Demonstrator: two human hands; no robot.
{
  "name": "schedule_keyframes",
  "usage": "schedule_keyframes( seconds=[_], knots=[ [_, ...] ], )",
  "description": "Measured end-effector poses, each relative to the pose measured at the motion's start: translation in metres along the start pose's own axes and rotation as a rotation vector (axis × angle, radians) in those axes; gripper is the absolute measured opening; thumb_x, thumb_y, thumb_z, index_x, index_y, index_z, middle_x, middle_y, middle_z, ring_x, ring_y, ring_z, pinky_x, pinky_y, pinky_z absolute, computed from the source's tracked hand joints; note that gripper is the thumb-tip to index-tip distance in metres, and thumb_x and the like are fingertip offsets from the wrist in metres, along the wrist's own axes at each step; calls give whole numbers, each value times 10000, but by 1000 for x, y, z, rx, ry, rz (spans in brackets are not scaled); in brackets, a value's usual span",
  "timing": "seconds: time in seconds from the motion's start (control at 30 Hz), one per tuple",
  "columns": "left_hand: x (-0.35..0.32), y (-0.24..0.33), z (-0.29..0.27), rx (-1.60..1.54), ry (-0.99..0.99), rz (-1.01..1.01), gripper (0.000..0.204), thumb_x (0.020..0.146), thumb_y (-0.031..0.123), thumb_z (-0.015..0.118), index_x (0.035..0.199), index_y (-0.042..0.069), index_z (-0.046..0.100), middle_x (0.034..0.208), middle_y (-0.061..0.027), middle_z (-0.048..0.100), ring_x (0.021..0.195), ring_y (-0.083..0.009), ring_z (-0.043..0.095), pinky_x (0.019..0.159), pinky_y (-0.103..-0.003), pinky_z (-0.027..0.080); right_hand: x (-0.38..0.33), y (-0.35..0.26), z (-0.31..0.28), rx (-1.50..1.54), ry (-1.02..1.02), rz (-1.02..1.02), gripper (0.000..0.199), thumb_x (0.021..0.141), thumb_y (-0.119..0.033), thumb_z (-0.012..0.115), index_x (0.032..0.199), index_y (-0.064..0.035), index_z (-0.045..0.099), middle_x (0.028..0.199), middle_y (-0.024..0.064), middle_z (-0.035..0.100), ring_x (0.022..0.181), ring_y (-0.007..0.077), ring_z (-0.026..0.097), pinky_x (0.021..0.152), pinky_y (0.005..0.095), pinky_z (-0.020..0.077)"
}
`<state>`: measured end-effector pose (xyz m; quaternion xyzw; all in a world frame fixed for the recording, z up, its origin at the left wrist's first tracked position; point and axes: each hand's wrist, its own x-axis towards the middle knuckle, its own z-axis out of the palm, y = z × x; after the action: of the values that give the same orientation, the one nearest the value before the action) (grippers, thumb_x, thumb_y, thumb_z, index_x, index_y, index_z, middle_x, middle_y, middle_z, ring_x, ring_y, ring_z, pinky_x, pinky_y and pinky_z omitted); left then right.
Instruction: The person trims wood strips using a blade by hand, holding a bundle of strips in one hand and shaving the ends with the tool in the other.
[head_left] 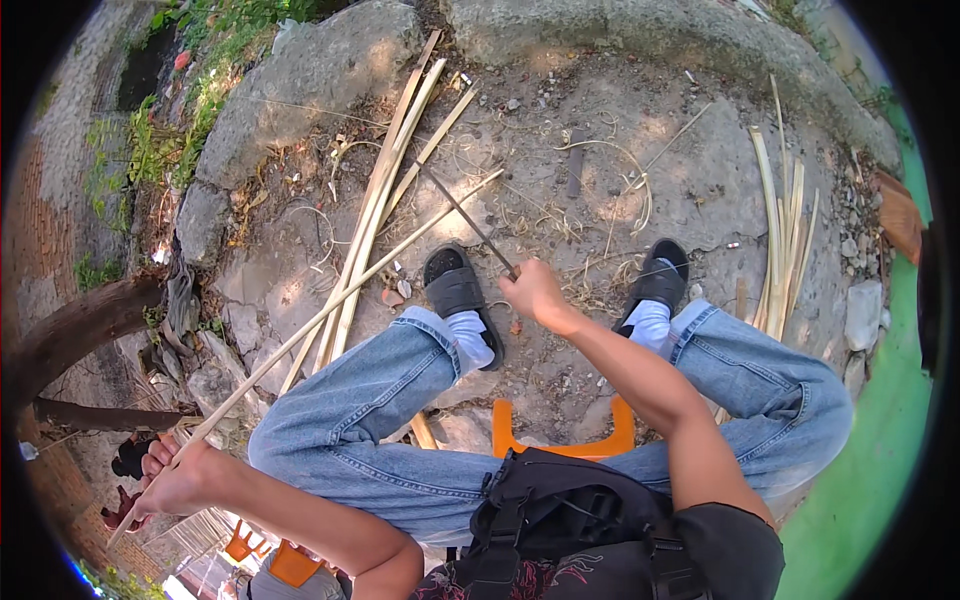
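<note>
Presumably for steadiness, the left hand (172, 474) clenches the long pale strip (270, 366) near its lower end, angled past the left knee (285, 435) toward the far edge of the ground (710, 195). The right hand (538, 293) has its fingers wrapped round a thin dark tool (468, 220) crossing it; contact is hard to tell. The left forearm (300, 510) stretches sideways, the right forearm (630, 365) forward.

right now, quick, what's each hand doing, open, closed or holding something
Left hand: closed, holding a long pale strip.
Right hand: closed, holding a thin dark tool.
</note>
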<state>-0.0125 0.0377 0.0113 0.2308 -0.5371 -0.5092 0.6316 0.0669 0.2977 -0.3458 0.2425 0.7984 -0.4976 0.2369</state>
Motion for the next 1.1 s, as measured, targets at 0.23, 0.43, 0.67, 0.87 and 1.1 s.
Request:
schedule_keyframes(
  seconds=[0.23, 0.43, 0.67, 0.87, 1.1],
  knots=[
    [-2, -5, 4, 6, -2, -10, 486, 934, 555, 263, 677, 144, 229, 575, -1, 265, 512, -144, 226, 471, -289, 206, 35, 27, -26, -16, -16, 85, 298, 727, -279, 602, 785, 6, 668, 764, 237, 641, 760, 381, 635, 704, 436, 496],
    [0, 3, -1, 17, -1, 24, 487, 940, 551, 241, 666, 148, 225, 566, 2, 254, 500, -141, 201, 468, -289, 191, -2, -5, -16, -113, -96, -97, 339, 726, -275, 615, 860, 31, 673, 807, 245, 646, 805, 373, 641, 740, 444, 500],
    [6, 2, -2, 5, 7, 1, 521, 924, 617, 210, 685, 156, 250, 559, 9, 255, 493, -131, 187, 468, -270, 177, 6, -5, -16, -76, -75, -33, 343, 729, -262, 611, 824, 65, 656, 823, 290, 629, 811, 408, 633, 721, 442, 502],
    [8, -8, 0, -1, 9, -1, 534, 923, 617, 194, 653, 156, 216, 560, 0, 250, 490, -136, 184, 456, -280, 152, 54, 35, -18, -49, 66, 75, 368, 729, -264, 629, 809, 95, 644, 818, 303, 625, 816, 427, 626, 749, 443, 502],
    [9, -7, 0, 20, 4, 21, 527, 930, 602, 182, 652, 156, 205, 562, -5, 252, 490, -141, 189, 455, -273, 175, 51, 36, -27, -48, 47, 183, 339, 742, -280, 629, 823, 48, 665, 844, 282, 635, 834, 424, 625, 759, 436, 501]
  ],
)
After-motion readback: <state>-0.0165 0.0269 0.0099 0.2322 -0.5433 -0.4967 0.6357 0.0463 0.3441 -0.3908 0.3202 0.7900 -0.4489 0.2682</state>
